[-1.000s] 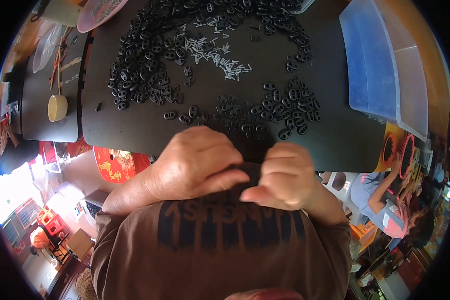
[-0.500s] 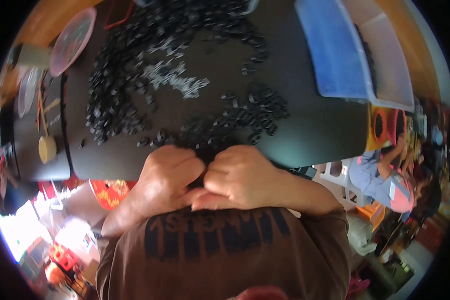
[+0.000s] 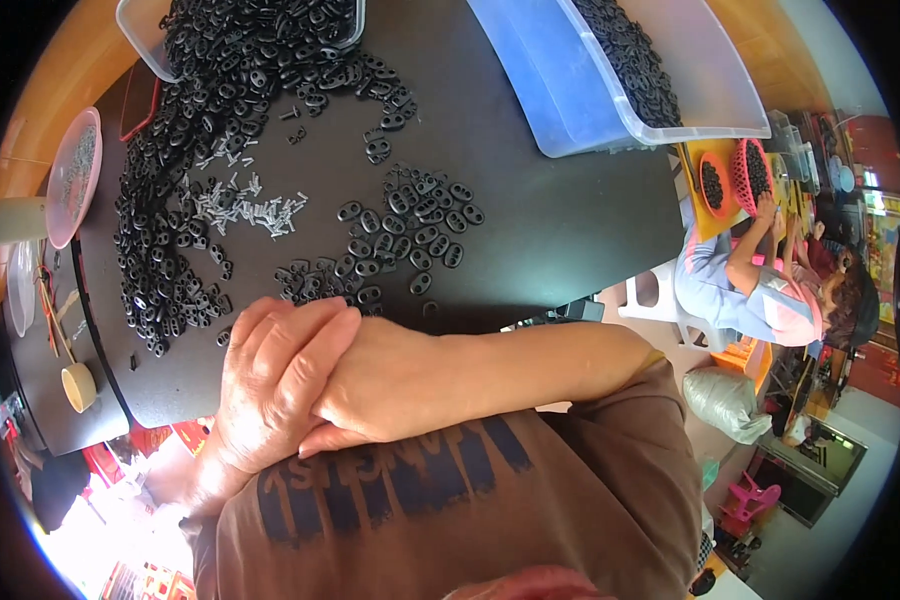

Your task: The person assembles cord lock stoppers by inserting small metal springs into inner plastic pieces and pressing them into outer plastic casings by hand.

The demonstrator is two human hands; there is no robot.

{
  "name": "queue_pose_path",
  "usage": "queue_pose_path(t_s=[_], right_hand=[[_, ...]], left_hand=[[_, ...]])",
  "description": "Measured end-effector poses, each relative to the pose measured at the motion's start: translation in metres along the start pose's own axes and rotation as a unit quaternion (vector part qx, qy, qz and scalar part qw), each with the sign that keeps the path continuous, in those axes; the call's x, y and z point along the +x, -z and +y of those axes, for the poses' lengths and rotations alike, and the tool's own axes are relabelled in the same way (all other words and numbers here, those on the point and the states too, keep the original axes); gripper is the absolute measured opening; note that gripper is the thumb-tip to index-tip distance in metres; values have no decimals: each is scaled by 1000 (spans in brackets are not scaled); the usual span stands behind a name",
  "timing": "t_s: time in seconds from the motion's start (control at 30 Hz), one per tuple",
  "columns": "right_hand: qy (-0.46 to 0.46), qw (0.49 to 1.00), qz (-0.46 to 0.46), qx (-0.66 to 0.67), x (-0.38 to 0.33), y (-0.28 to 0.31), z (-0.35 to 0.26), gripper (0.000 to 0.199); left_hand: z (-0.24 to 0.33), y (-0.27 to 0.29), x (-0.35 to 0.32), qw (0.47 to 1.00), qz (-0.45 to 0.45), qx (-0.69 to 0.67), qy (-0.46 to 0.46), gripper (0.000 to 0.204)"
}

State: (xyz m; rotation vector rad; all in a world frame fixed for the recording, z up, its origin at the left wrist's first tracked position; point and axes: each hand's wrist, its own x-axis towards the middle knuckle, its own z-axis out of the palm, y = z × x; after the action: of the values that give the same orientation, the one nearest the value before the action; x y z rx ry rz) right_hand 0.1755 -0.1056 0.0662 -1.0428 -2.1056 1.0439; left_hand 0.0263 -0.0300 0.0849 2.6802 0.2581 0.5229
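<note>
Table [image 3: 570, 220], dark and flat, has all the little parts within reach, and I watch it through the head camera from far away. The left hand [image 3: 285, 370] lies over the right hand [image 3: 370, 385], close to the chest at the near edge. Its fingers are nearly straight and rest across the back of the right hand. I can't tell if it has something tucked under it. The right hand's fingertips are hidden, so I can't tell if they pinch anything or are just curled. I think the hands are so near the body because that is easy on the arms.

Just past the hands sits a small bunch of black two-hole pieces [image 3: 430, 215], maybe put there so they are quick to grab. Farther off, a big black heap [image 3: 260, 60] spreads from a clear tub [image 3: 142, 35], like a store to pull from. Silver pins [image 3: 250, 210] lie between the two, maybe so they don't get mixed in. More pins are in a pink bowl [image 3: 65, 225], whose sides stop them rolling off. A big bin [image 3: 560, 110] on the far right has black pieces inside; its tall walls likely hold lots of them.
</note>
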Motion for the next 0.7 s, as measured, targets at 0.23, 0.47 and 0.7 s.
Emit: queue_pose_path(t_s=[0.23,0.47,0.7], right_hand=[[16,998,21,-62,-21,0,-12,31],[-67,993,-13,-98,-31,27,1,31],[7,1000,-26,13,12,-5,-5,38]], left_hand=[[10,-1,-7,996,-10,-80,31,54],[-1,18,-48,988,32,-58,139,54],[-5,2,-17,1000,23,0,-6,49]])
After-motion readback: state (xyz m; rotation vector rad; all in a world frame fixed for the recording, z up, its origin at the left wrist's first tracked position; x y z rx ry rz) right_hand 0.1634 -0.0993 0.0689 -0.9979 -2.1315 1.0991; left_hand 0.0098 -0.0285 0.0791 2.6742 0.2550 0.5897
